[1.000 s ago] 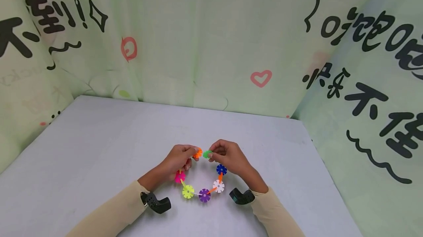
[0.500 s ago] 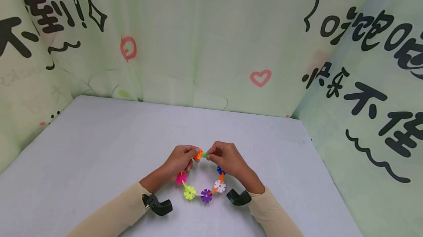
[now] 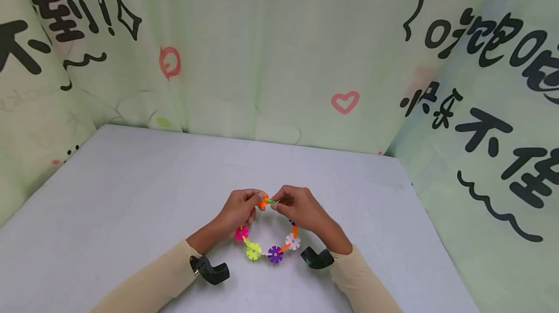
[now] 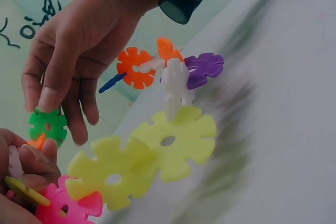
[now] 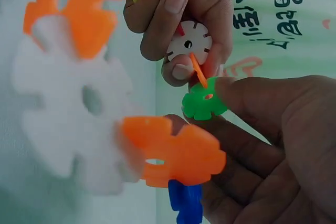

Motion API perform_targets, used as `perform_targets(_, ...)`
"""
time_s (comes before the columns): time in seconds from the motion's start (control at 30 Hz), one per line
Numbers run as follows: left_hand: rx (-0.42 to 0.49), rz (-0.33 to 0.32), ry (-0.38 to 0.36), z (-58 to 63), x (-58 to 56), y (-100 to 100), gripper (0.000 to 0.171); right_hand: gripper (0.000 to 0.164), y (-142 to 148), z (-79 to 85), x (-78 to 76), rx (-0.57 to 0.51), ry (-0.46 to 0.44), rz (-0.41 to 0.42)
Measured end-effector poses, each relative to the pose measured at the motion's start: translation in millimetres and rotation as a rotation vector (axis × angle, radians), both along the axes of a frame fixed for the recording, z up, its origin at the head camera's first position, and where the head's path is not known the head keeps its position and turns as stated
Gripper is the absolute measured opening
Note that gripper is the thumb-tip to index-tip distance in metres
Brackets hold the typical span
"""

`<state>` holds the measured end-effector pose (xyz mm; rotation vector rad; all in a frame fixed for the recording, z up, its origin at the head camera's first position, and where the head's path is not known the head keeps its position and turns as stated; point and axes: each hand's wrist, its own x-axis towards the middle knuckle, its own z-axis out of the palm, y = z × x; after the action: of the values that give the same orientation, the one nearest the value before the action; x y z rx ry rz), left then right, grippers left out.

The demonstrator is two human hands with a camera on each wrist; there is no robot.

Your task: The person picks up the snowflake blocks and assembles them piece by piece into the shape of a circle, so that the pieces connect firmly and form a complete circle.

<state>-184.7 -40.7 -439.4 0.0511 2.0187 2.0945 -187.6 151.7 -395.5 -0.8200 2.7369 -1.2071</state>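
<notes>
A chain of slotted plastic snowflake discs hangs in a loop between both hands over the table. My left hand (image 3: 240, 208) grips one end of it; a white disc (image 5: 184, 51) sits in the fingers, and an orange disc (image 5: 198, 70) stands edge-on in its slot. Between thumb and fingers, my right hand (image 3: 301, 206) pinches a green disc (image 5: 195, 107), whose edge meets the orange one. Lower in the loop are pink (image 3: 242, 233), yellow (image 3: 253, 251), purple (image 3: 275, 255) and white (image 3: 293, 241) discs. A blue disc (image 4: 112, 83) is partly hidden by the right hand in the head view.
The white table (image 3: 153, 182) stretches out around the hands. Pale green curtains (image 3: 262, 60) with black lettering hang behind it and at both sides. Each wrist wears a black camera, the left one (image 3: 211, 271) and the right one (image 3: 316, 258).
The right hand has come left with the green disc, closing the gap to the orange disc. The green disc has turned edge-on, and the loop has shifted slightly right.
</notes>
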Motion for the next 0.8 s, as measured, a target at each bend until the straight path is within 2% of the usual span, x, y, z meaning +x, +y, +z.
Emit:
perform_targets(0.1, -0.010, 0.049, 0.006, 0.1, -2.5, 0, 0.027, 0.012, 5, 2.7, -0.5, -0.001, 0.004, -0.018)
perform_targets(0.23, 0.013, 0.146, 0.005, 1.2, -6.2, -3, 0.028, 0.026, 12, 4.0, 0.4, -0.035, -0.003, -0.105)
perform_targets(0.37, 0.061, 0.209, -0.004, 3.3, -9.0, -5, 0.029, 0.044, 18, 0.9, 1.0, -0.045, -0.057, -0.183)
perform_targets(0.43, 0.070, 0.230, -0.005, 4.9, -9.9, -6, 0.029, 0.052, 20, -1.3, 0.8, -0.058, -0.106, -0.197)
perform_targets(0.53, 0.075, 0.257, -0.010, 5.8, -10.7, -5, 0.029, 0.061, 22, -3.9, 0.7, -0.087, -0.195, -0.194)
perform_targets(0.63, 0.081, 0.260, -0.005, 5.6, -10.9, -4, 0.029, 0.062, 22, -6.5, 0.9, -0.124, -0.257, -0.166)
perform_targets(0.8, 0.086, 0.226, -0.018, 5.3, -9.2, -3, 0.029, 0.057, 20, -6.6, 2.7, -0.159, -0.288, -0.096)
